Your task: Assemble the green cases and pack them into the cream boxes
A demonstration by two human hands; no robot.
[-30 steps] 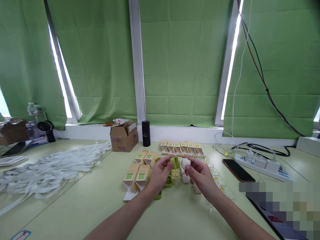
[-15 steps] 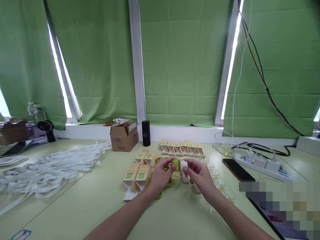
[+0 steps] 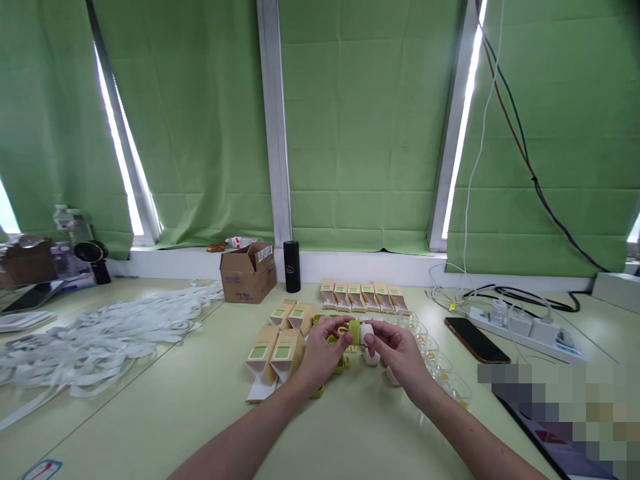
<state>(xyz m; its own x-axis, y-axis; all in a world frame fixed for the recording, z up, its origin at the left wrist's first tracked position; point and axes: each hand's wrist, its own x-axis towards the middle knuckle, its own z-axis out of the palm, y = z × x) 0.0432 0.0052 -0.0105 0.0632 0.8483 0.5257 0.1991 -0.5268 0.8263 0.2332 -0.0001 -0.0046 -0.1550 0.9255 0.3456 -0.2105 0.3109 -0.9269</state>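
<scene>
My left hand (image 3: 326, 348) pinches a small green cap-like piece (image 3: 354, 331), from which a yellowish hook (image 3: 343, 330) sticks out to the left. Between the fingertips of my right hand (image 3: 397, 347) is a small white rounded block (image 3: 367, 333). The two pieces meet end to end in front of me, above the table; how deep one sits in the other I cannot tell. Another white block (image 3: 371, 357) lies just under my right fingers. More green pieces (image 3: 317, 391) lie beside and partly behind my left hand.
Tan cartons with green windows (image 3: 287, 350) stand left of my hands, and a row of similar cartons (image 3: 361, 298) is behind. Clear plastic cups (image 3: 439, 363) line up on the right, near a phone (image 3: 477, 340) and power strip (image 3: 527, 333). White straps (image 3: 125, 333) heap leftward.
The green piece has moved slightly right against the white block, closing the small gap between them. My hands have otherwise hardly moved.
</scene>
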